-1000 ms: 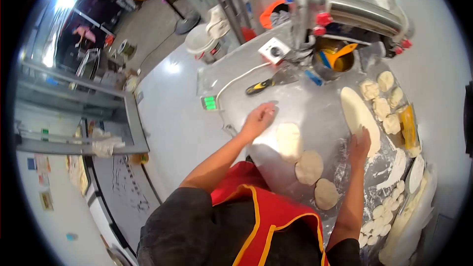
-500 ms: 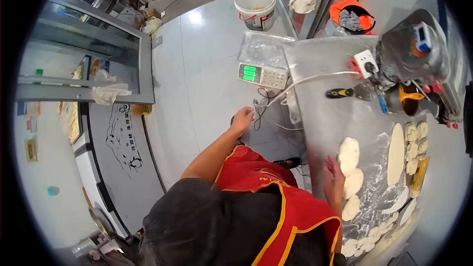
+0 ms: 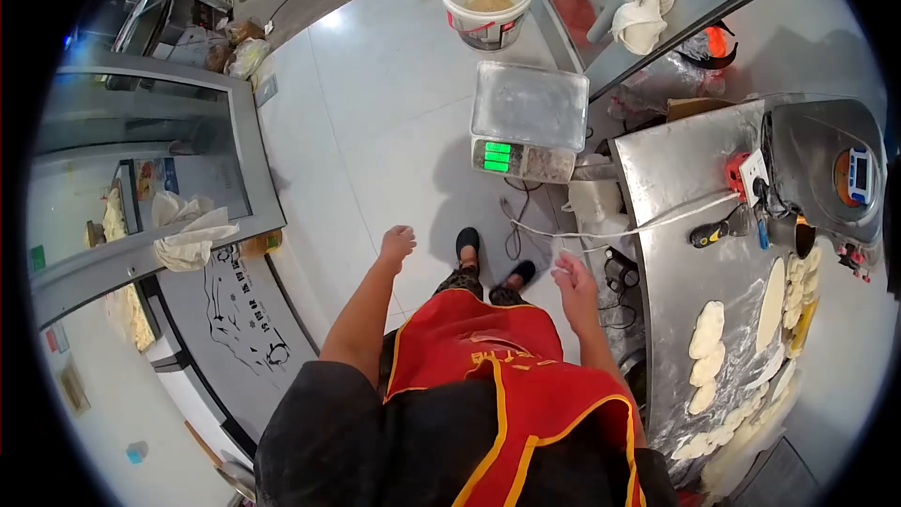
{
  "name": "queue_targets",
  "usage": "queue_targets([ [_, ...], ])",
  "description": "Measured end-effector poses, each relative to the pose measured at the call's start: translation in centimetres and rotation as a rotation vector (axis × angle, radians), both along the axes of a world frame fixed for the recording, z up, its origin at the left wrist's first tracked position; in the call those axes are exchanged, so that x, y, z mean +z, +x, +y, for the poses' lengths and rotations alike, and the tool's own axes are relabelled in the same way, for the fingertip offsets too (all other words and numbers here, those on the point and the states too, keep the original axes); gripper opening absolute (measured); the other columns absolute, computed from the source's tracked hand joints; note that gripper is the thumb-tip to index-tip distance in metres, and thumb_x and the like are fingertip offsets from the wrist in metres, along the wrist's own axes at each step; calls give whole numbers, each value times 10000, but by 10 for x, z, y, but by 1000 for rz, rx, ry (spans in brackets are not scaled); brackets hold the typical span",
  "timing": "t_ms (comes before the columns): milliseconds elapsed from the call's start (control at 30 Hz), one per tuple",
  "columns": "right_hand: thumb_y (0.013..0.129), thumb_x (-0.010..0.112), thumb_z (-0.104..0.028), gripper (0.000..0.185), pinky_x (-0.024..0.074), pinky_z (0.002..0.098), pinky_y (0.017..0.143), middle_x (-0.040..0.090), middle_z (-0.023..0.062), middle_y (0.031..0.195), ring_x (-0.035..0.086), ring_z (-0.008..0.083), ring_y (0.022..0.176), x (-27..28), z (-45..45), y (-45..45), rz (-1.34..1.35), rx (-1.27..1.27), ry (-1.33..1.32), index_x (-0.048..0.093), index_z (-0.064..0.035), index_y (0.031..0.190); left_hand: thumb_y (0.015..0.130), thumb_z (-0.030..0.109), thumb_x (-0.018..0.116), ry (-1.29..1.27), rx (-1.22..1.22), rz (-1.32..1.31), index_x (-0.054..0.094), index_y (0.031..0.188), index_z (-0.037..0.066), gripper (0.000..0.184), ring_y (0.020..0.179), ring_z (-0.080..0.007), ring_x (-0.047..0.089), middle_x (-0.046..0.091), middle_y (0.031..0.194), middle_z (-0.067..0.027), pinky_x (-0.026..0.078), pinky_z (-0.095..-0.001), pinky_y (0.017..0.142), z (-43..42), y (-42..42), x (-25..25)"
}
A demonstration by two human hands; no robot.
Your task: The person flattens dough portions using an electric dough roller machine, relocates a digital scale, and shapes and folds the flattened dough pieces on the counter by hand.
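My left hand (image 3: 398, 243) hangs over the floor in front of me, fingers loosely bent, with nothing visible in it. Beyond it, to the right, is a digital scale (image 3: 530, 113) with a flour-dusted tray and lit green displays. My right hand (image 3: 571, 277) is in the air left of the metal table (image 3: 671, 174), fingers apart and holding nothing. Oval dough pieces (image 3: 707, 329) lie in a row on that table, right of this hand. Farther right are a long flat dough strip (image 3: 771, 305) and several small dough lumps (image 3: 798, 282).
A white bucket (image 3: 488, 0) stands on the floor behind the scale. A white cable (image 3: 648, 228) runs from the power strip (image 3: 754, 174) across the table edge. At left are a framed glass door (image 3: 267, 150) with a cloth (image 3: 192, 233) and a grey-topped cabinet (image 3: 249, 329).
My right hand has moved left, away from the dough and off the table. My left hand has shifted left. The view has swung, bringing the scale and both feet into fuller sight.
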State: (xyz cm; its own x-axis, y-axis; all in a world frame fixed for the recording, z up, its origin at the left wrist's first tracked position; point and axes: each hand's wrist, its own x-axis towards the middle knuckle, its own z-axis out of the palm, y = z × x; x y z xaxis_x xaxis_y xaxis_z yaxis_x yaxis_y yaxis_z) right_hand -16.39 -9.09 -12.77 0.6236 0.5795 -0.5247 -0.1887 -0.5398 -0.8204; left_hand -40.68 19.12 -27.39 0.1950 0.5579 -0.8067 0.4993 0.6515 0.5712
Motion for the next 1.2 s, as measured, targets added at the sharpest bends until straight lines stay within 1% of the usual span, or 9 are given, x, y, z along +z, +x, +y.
queue_targets([
  [300, 877, 530, -111, 365, 475, 281, 762, 583, 86, 1065, 576, 158, 884, -76, 46, 46, 176, -192, 1, 481, 3, 1220, 879, 208, 530, -27, -6, 16, 531, 1084, 21, 277, 724, -152, 593, 603, 888, -71, 468, -251, 592, 19, 21, 33],
  [400, 878, 538, -124, 329, 475, 285, 773, 594, 89, 1052, 575, 157, 892, -102, 42, 39, -66, -108, 33, 512, -7, 1185, 886, 235, 532, -76, -17, -116, 529, 1093, 31, 292, 764, -157, 600, 603, 912, -81, 480, -266, 620, 34, 36, 26],
  [433, 872, 533, -178, 297, 482, 352, 786, 624, 164, 1011, 615, 274, 912, -48, 52, 38, -195, -61, 2, 554, -21, 1123, 886, 238, 534, -64, -68, -77, 527, 1097, 33, 294, 761, -162, 607, 607, 915, -84, 483, -263, 612, 40, 51, 27],
  [600, 892, 521, -153, 226, 493, 321, 700, 636, 161, 869, 634, 235, 769, 56, 30, 26, -320, -270, 124, 562, -23, 1072, 883, 239, 536, -129, -407, -23, 507, 1133, 35, 325, 816, -183, 622, 613, 963, -98, 498, -273, 648, 77, 118, 17],
  [733, 897, 533, -124, 210, 477, 272, 653, 627, 90, 814, 566, 124, 689, 60, -41, 14, -473, -745, -4, 565, -26, 1079, 874, 242, 531, -93, -612, -51, 487, 1179, 48, 364, 886, -208, 608, 590, 1035, -111, 501, -300, 729, 94, 163, 17],
  [833, 910, 519, -128, 210, 465, 253, 693, 630, 66, 864, 568, 120, 752, 66, -71, 12, -352, -864, 123, 565, -24, 1087, 905, 226, 415, -91, -682, -168, 476, 1134, 49, 296, 821, -160, 609, 603, 959, -72, 485, -235, 634, 96, 188, 19],
  [900, 919, 507, -136, 228, 466, 252, 726, 625, 70, 913, 571, 118, 803, 55, -69, 5, -293, -708, 139, 555, -19, 1109, 901, 200, 429, -28, -594, -79, 486, 1126, 68, 267, 785, -158, 600, 597, 935, -66, 482, -253, 622, 78, 211, 45],
  [1000, 927, 493, -146, 278, 461, 261, 805, 612, 93, 1028, 575, 138, 924, 9, -21, 3, -155, -464, 245, 521, -1, 1162, 879, 240, 512, -18, -477, 1, 507, 1113, 92, 276, 804, -180, 583, 577, 960, -59, 493, -328, 663, 80, 204, 13],
  [1200, 943, 464, -235, 369, 350, 310, 991, 532, 167, 1226, 485, 238, 1172, -125, 99, 70, -21, -586, 175, 473, -10, 1236, 874, 270, 545, -116, -192, 45, 500, 1098, 56, 313, 912, -227, 563, 543, 1032, -97, 502, -361, 748, 111, 188, -64],
])
